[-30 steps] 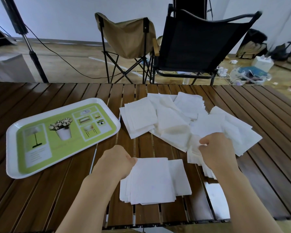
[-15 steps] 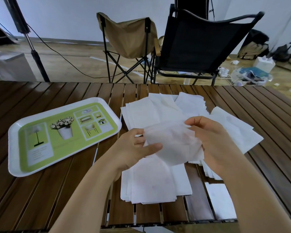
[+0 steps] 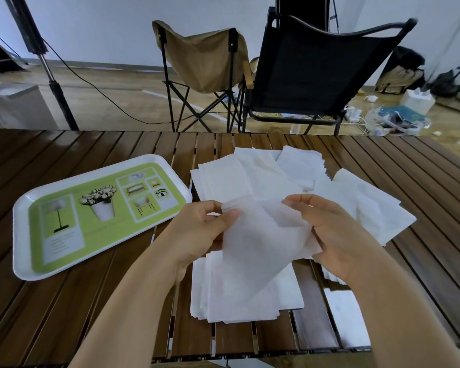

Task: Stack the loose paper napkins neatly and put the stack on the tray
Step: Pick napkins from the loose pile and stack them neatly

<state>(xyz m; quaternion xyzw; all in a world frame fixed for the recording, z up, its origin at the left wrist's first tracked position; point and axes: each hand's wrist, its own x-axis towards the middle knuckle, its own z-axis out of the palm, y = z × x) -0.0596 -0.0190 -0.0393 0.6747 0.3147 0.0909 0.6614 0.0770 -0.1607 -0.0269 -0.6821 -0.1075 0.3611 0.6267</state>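
A person's two bare hands hold one thin white paper napkin [image 3: 260, 235] in the air above a dark brown slatted wooden table [image 3: 422, 195]. The napkin is so thin it looks slightly see-through, soft and a little crumpled, hanging at a tilt with one corner pointing down toward the person. The left hand [image 3: 199, 232] pinches the napkin's upper left edge between the thumb and curled fingers. The right hand [image 3: 329, 235] grips the napkin's right side, its fingers curled round the edge and the thumb pressed on the front. Directly beneath the held napkin, near the table's front edge, lies a partly squared stack of white napkins [image 3: 250, 296], its edges uneven, with some sheets sticking out to the left and right. Beyond the hands, toward the middle of the table, a loose pile of napkins [image 3: 290, 176] spreads out in overlapping, skewed layers, reaching to the right. To the left of the napkins, and apart from them, sits a rectangular white tray [image 3: 21, 208] with a lime green printed surface showing a flowerpot and a lamp; no napkins lie on it. Behind the table stand a tan folding chair [image 3: 205, 57] and a black folding chair [image 3: 316, 65].
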